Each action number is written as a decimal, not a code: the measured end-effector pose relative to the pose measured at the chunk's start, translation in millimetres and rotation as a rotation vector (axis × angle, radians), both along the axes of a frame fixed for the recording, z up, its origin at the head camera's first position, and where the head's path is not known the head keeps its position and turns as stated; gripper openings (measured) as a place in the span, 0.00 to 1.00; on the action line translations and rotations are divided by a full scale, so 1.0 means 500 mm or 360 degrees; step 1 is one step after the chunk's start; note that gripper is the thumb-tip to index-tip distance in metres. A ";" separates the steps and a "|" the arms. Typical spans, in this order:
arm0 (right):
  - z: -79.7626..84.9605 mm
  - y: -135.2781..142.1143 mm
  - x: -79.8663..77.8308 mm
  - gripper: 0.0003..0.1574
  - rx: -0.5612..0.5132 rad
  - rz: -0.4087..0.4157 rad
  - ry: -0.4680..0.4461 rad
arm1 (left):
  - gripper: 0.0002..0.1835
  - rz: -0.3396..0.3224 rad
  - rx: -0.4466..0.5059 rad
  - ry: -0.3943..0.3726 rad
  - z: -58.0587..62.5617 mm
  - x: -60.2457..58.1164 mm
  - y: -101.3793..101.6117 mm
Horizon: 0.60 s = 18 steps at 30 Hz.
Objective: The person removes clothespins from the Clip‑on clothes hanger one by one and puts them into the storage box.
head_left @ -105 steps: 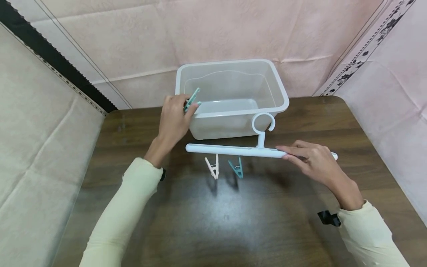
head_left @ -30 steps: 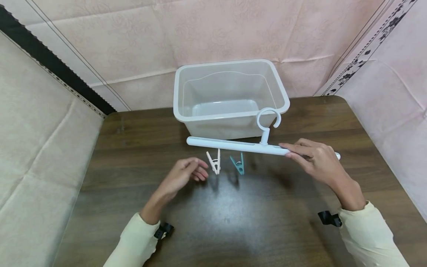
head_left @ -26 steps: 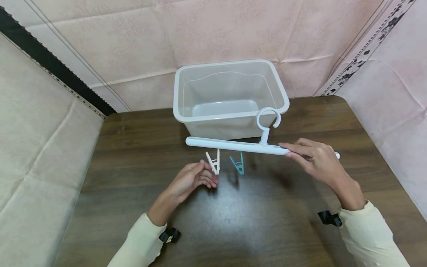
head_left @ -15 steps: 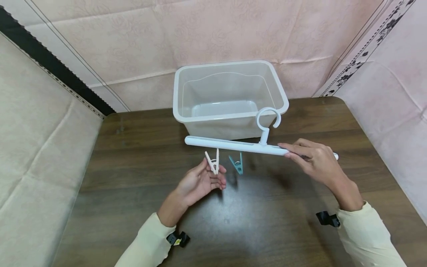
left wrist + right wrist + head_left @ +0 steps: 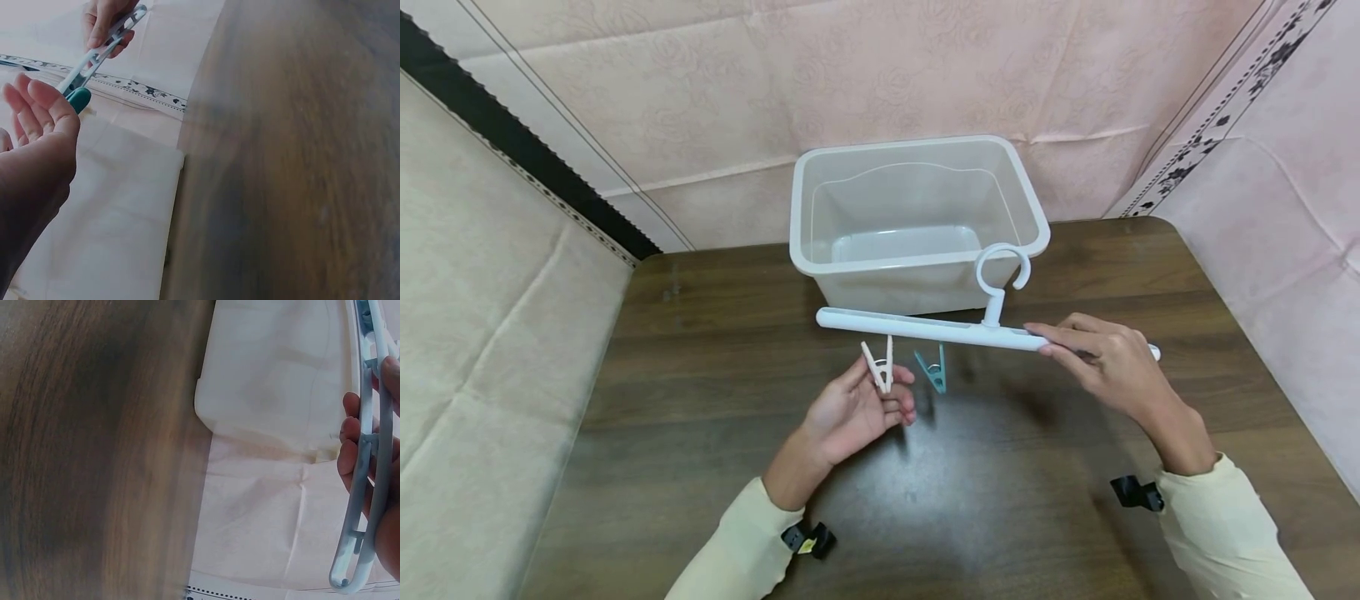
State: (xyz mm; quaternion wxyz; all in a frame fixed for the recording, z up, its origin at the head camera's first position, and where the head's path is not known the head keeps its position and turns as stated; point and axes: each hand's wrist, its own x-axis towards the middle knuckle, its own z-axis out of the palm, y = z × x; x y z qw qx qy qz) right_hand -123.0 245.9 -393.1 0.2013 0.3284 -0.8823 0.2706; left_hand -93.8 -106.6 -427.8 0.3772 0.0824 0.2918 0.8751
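A white clothes hanger point(image 5: 925, 327) is held near its right end by my right hand point(image 5: 1101, 358), thumb and fingers pinching the bar. Its hook points up in front of the bin. Two clothespins hang under the bar, a white clothespin point(image 5: 881, 375) and a teal clothespin point(image 5: 936, 377) to its right. My left hand point(image 5: 850, 417) is palm up at the white clothespin, with the thumb at its left leg and the loosely bent fingers behind it. In the left wrist view that clothespin is hidden. The right wrist view shows fingers curled round the hanger point(image 5: 359, 506).
A translucent plastic bin point(image 5: 917, 267) stands at the back of the wooden table point(image 5: 700, 350), just behind the hanger. Pale cloth point(image 5: 925, 67) hangs behind and at both sides. A dark camera sits at each wrist.
My left hand held a teal clothespin at the bin's left rim, then came away without it. It has moved right to the white clothespin, turning palm up. The hanger has risen slightly.
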 end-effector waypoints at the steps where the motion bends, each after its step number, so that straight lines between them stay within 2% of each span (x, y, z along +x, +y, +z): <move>1: 0.001 0.000 0.000 0.22 0.0005 -0.0004 -0.0001 | 0.35 0.0004 0.0018 -0.0015 0.000 0.001 0.002; 11: 0.000 0.001 0.002 0.24 0.0042 -0.0018 -0.0015 | 0.34 -0.0006 0.0441 -0.0073 -0.007 0.007 0.014; 18: -0.001 0.002 0.003 0.24 0.0007 0.0004 -0.0021 | 0.35 -0.0050 0.0614 -0.0028 -0.007 0.007 0.017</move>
